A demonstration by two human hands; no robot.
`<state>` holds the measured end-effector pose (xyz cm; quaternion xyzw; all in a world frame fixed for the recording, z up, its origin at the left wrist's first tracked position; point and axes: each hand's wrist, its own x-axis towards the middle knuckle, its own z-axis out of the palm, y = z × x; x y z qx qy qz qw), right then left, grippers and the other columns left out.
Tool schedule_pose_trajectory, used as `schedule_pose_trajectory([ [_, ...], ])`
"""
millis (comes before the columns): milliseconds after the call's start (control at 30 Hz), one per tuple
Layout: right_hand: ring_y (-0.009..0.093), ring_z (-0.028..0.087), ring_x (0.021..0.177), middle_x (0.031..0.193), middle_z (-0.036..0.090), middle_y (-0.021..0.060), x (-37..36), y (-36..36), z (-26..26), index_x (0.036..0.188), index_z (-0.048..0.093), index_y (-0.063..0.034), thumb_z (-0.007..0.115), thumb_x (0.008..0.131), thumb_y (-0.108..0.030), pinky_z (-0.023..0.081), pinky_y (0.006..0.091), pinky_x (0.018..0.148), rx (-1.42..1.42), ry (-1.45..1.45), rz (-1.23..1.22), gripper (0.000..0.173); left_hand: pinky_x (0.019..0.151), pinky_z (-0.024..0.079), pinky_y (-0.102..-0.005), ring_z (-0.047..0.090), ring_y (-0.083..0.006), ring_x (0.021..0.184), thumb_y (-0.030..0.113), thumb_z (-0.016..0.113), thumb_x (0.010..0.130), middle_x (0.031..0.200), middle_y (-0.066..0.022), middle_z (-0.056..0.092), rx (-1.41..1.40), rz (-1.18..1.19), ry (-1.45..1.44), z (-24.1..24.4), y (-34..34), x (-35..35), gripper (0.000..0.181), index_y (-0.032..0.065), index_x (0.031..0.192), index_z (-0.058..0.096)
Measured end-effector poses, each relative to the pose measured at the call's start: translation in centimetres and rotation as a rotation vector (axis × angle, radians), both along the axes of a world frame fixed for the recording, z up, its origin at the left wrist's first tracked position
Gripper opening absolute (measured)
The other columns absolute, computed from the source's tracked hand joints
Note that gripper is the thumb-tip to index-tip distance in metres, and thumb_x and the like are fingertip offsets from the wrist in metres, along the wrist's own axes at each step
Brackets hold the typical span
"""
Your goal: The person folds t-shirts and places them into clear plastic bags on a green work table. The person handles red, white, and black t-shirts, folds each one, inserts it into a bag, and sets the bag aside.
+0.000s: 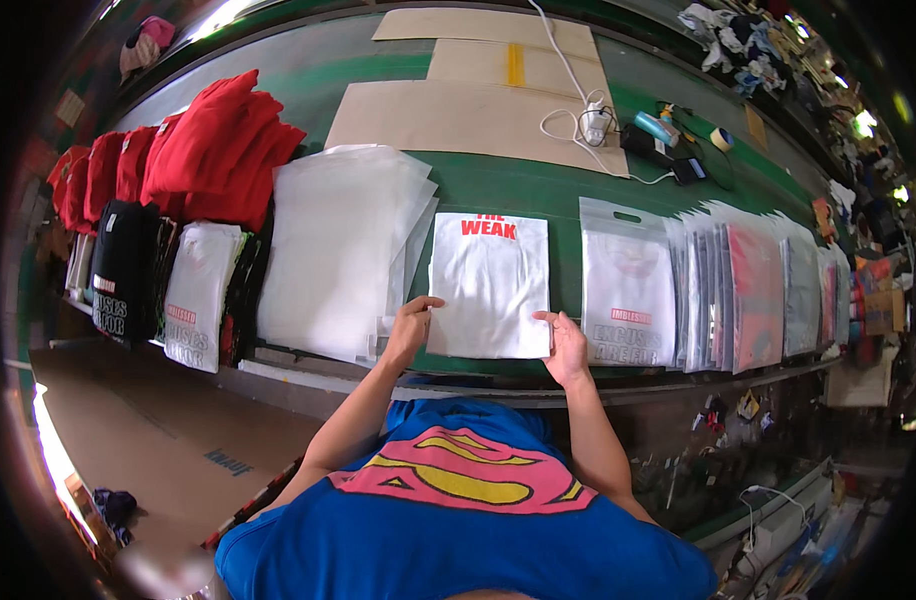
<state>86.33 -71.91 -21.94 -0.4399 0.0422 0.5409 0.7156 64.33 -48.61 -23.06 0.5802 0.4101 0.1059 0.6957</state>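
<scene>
A folded white T-shirt (489,292) with red lettering at its far edge lies flat on the green table (503,180) before me. My left hand (413,326) pinches its left edge between thumb and fingers. On the opposite side my right hand (565,341) grips the right edge, thumb on top. Left of the shirt is a stack of clear plastic bags (338,255), its sheets slightly fanned. To the right, a bagged white shirt (627,292) with printed lettering fronts a long row of bagged shirts (754,292).
Red garments (210,150) are heaped at the far left, behind folded white shirts (199,292) and black shirts (120,262). Cardboard sheets (458,116) cover the table's back. A white power strip (595,124) with cables, a blue cylindrical object (656,128) and a tape roll (721,139) sit back right.
</scene>
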Motion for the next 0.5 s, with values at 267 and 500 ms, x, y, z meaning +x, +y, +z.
schedule_pose_trajectory([
  [267, 0.046, 0.066, 0.112, 0.126, 0.059, 0.0357, -3.1, 5.2, 5.2, 0.120, 0.065, 0.0101, 0.084, 0.074, -0.041, 0.053, 0.0512, 0.098, -0.454, -1.390, 0.578, 0.072, 0.079, 0.058, -0.0394, 0.076, -0.0321, 0.083, 0.013, 0.060, 0.087, 0.092, -0.0279, 0.073, 0.518, -0.277, 0.127, 4.0, -1.4, 4.3, 0.033, -0.0016, 0.113, 0.075],
  [500, 0.048, 0.070, 0.081, 0.104, 0.059, 0.0265, -6.6, 8.7, 5.0, 0.102, 0.066, 0.0053, 0.074, 0.084, -0.015, 0.059, 0.0552, 0.074, -0.559, -1.685, 0.520, 0.028, 0.080, 0.059, -0.0390, 0.077, -0.0288, 0.086, 0.014, 0.060, 0.097, 0.091, -0.0219, 0.076, 0.506, -0.346, 0.086, 6.7, -3.0, 7.4, 0.028, -0.0034, 0.114, 0.075],
])
